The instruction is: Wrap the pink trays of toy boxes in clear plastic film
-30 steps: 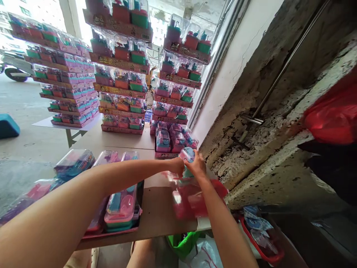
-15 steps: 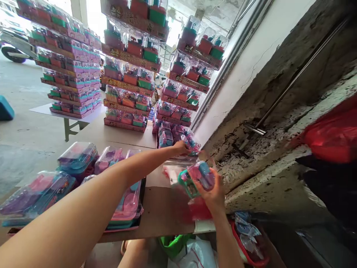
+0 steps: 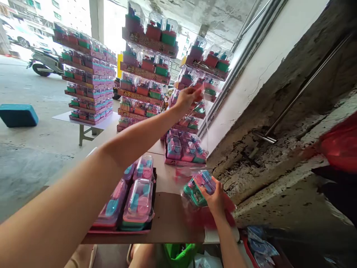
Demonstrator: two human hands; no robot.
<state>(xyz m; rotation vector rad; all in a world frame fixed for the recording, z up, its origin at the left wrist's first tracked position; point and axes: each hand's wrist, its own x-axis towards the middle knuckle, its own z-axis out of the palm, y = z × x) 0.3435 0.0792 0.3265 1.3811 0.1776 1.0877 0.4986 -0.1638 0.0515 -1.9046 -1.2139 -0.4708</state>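
My right hand (image 3: 216, 199) grips a small plastic toy box (image 3: 198, 188) with a green base and pink, purple and blue pieces, low over the right end of the table. Clear plastic and a blurred red patch lie under and around that box. My left hand (image 3: 191, 96) is raised in front of the right-hand stack, its fingers pinched on a thin clear plastic film (image 3: 205, 111) that hangs down. Below the left forearm stands a tray (image 3: 149, 225) of clear-lidded toy boxes (image 3: 138, 203), partly hidden by the arm.
Tall stacks of filled display trays (image 3: 145, 70) stand at the back, with another stack (image 3: 89, 74) on a white table to the left. An open tray (image 3: 185, 162) of toy boxes sits near the wall (image 3: 251, 85). A green bag (image 3: 181, 253) lies below the table edge.
My left hand has risen from the open tray near the wall, drawing clear film upward. The right hand keeps the toy box, now slightly lower. The view has shifted left.
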